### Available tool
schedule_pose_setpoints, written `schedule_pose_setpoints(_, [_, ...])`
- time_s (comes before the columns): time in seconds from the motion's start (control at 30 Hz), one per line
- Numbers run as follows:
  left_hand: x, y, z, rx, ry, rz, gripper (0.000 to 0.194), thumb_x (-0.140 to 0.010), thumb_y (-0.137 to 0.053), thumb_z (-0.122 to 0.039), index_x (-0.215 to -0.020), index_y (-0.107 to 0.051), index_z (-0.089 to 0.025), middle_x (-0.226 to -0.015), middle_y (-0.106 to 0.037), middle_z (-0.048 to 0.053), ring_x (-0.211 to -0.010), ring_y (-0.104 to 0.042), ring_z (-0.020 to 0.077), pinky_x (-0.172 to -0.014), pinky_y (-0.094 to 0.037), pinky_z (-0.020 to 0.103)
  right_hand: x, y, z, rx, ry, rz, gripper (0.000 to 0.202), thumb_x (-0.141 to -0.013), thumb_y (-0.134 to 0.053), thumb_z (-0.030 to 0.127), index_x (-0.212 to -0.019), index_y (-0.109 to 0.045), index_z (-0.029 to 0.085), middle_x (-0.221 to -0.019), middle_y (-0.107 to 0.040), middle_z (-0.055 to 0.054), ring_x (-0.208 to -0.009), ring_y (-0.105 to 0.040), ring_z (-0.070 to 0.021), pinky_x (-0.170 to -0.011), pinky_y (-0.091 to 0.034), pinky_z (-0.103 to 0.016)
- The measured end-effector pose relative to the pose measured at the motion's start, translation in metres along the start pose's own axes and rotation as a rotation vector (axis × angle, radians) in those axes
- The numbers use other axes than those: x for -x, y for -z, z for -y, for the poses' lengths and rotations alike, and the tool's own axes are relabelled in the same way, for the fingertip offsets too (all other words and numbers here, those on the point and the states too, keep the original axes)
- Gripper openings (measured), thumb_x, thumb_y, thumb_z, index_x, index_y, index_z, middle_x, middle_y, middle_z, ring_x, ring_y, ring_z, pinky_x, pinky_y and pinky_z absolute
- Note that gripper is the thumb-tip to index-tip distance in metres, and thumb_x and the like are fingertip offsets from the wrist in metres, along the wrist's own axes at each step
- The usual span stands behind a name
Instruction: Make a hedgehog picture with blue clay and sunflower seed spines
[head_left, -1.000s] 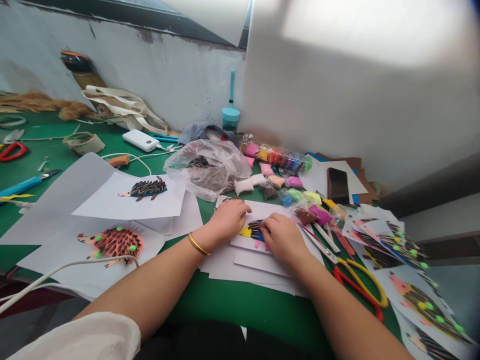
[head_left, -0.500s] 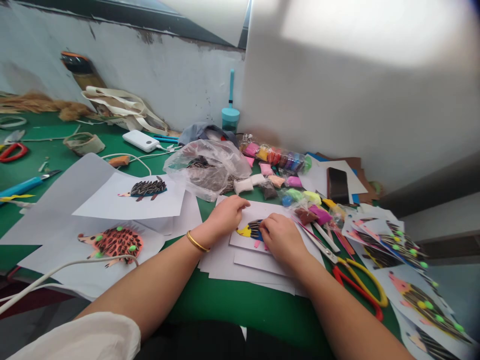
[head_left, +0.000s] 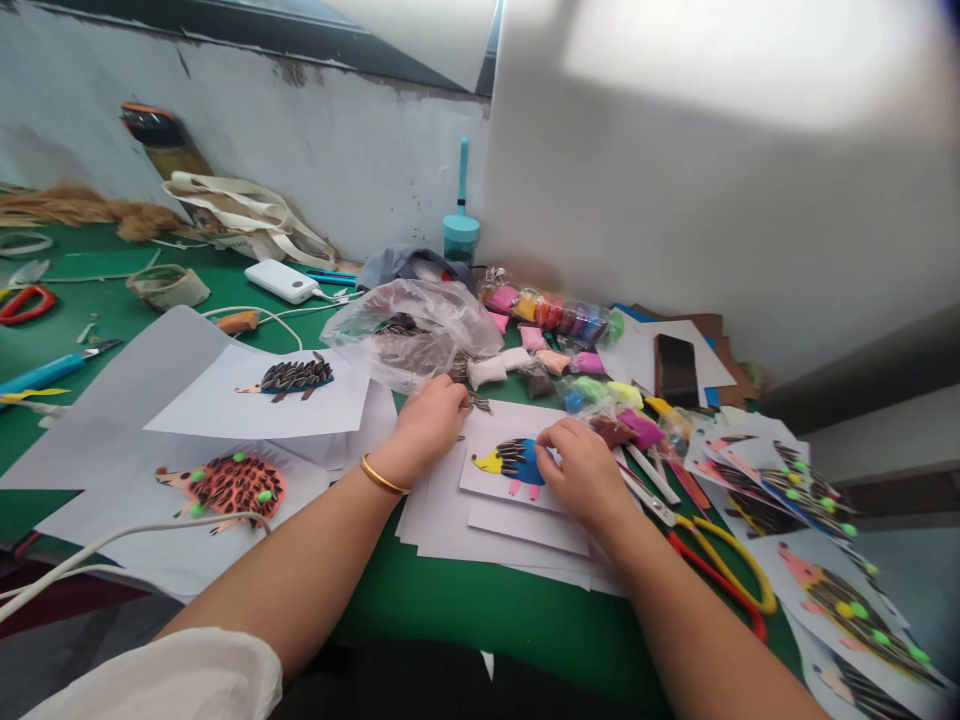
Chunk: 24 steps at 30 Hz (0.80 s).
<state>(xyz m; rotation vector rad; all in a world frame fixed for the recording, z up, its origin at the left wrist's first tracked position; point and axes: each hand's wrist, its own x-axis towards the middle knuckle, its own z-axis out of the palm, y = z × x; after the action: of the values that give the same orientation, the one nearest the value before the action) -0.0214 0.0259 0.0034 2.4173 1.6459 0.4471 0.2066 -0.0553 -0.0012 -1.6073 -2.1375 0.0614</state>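
Observation:
A hedgehog of blue and yellow clay (head_left: 528, 462) lies on a white paper (head_left: 480, 484), with dark striped seeds over its front half and pink feet below. My right hand (head_left: 581, 465) is at its rear edge, thumb and fingers curled close together; whatever is between the fingertips is too small to make out. Beyond the paper's upper left corner, my left hand (head_left: 435, 415) reaches to loose seeds (head_left: 478, 402) beside the clear plastic bag (head_left: 420, 330). Its fingers are bent together, and their tips are partly hidden.
Scissors with red and yellow handles (head_left: 720, 570) lie right of the papers. Finished hedgehog sheets (head_left: 847, 600) overlap at far right, others (head_left: 225, 490) at left. Clay packets (head_left: 585, 390) and a phone (head_left: 675, 370) lie behind. A white cable (head_left: 135, 535) crosses the left sheets.
My left hand has moved left and back toward the seeds by the bag. My right hand has shifted slightly right, uncovering more of the blue body.

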Motion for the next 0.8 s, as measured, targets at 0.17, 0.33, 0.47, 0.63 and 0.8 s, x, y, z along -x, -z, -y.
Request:
schedule_pose_setpoints(0.17, [0.000,0.000,-0.006,-0.103,-0.019,0.042,0.016,-0.091,-0.055,-0.027,-0.090,-0.068,-0.018,-0.099,-0.061,0.009,-0.097,-0.058,0.0255,-0.077,-0.045,0.036,-0.001,-0.001,0.000,-0.035,0.010,-0.004,0.012,-0.088,-0.054,0.019,-0.080,-0.063,0.020,-0.084,-0.062,-0.006,-0.084,-0.057,-0.0214,-0.078,-0.041,-0.033])
schedule_pose_setpoints(0.33, [-0.002,-0.003,-0.007,-0.087,-0.073,-0.015,0.017,-0.093,-0.052,-0.022,-0.088,-0.067,-0.017,-0.100,-0.062,0.010,-0.099,-0.057,0.0259,-0.081,-0.045,0.038,-0.002,0.001,-0.001,-0.072,0.005,-0.020,0.013,-0.089,-0.054,0.020,-0.083,-0.065,0.020,-0.086,-0.064,-0.007,-0.087,-0.059,-0.0223,-0.080,-0.043,-0.034])
schedule_pose_setpoints(0.47, [0.000,-0.006,-0.013,0.116,-0.268,-0.100,0.012,-0.091,-0.053,-0.016,-0.088,-0.065,-0.018,-0.094,-0.066,0.006,-0.094,-0.059,0.0215,-0.085,-0.044,0.034,0.000,0.005,0.003,-0.164,0.008,-0.040,0.013,-0.091,-0.055,0.022,-0.097,-0.067,0.020,-0.092,-0.066,-0.007,-0.088,-0.060,-0.0223,-0.080,-0.045,-0.034])
schedule_pose_setpoints(0.63, [0.010,-0.008,-0.029,0.346,-0.504,-0.042,0.008,-0.089,-0.056,-0.016,-0.087,-0.064,-0.018,-0.085,-0.069,0.002,-0.082,-0.061,0.0175,-0.077,-0.044,0.030,0.000,0.006,0.009,-0.327,0.022,-0.023,0.009,-0.091,-0.055,0.021,-0.094,-0.064,0.020,-0.087,-0.067,-0.004,-0.081,-0.060,-0.0201,-0.075,-0.045,-0.033])
schedule_pose_setpoints(0.8, [0.013,-0.009,-0.032,0.423,-0.519,0.029,0.007,-0.088,-0.059,-0.018,-0.088,-0.066,-0.019,-0.084,-0.070,0.002,-0.079,-0.061,0.0164,-0.075,-0.045,0.028,-0.001,0.010,0.010,-0.378,-0.003,-0.003,0.010,-0.089,-0.055,0.019,-0.082,-0.062,0.021,-0.081,-0.063,-0.003,-0.078,-0.057,-0.0186,-0.073,-0.044,-0.032])
